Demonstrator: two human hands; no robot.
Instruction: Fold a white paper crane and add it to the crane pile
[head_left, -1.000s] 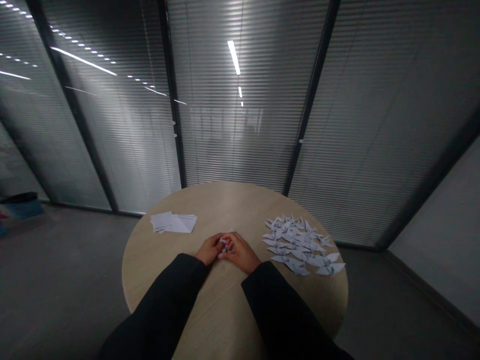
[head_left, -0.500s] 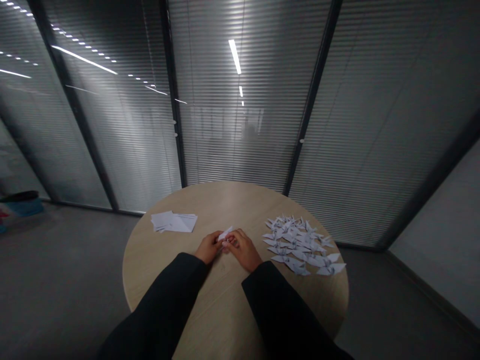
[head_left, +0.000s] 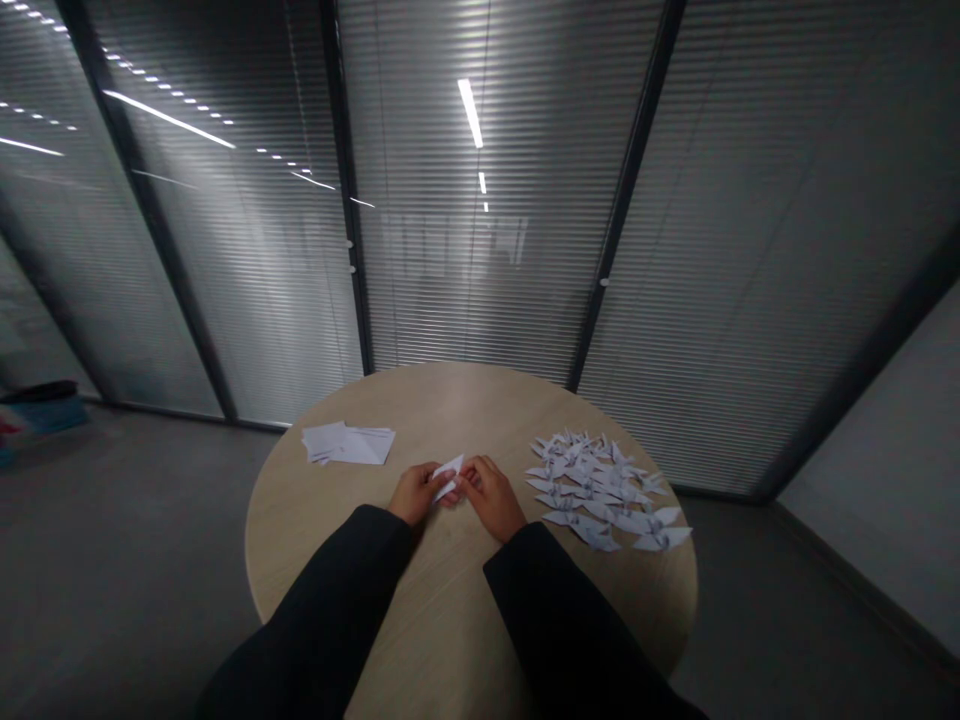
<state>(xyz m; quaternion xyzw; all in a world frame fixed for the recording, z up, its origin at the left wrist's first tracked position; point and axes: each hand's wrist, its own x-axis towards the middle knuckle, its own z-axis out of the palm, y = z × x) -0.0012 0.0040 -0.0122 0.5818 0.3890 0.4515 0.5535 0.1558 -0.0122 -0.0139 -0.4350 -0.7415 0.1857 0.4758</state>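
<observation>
A small folded piece of white paper is between my hands, above the middle of the table. My left hand pinches it from the left, the thumb lying across its face. From the right, my right hand has its fingertips closed on the paper's right corner. The fingers partly hide the lower part of the paper. To the right lie several folded paper cranes, grouped close together in rough rows. On the left side rests a loose stack of white paper sheets.
The round wooden table stands close to a glass partition with blinds and dark frames. A blue bin sits on the floor at the far left. At the right is a pale wall.
The folded paper has turned and shows more of its flat white face. My right fingers have shifted to its right corner; both hands stay in about the same place.
</observation>
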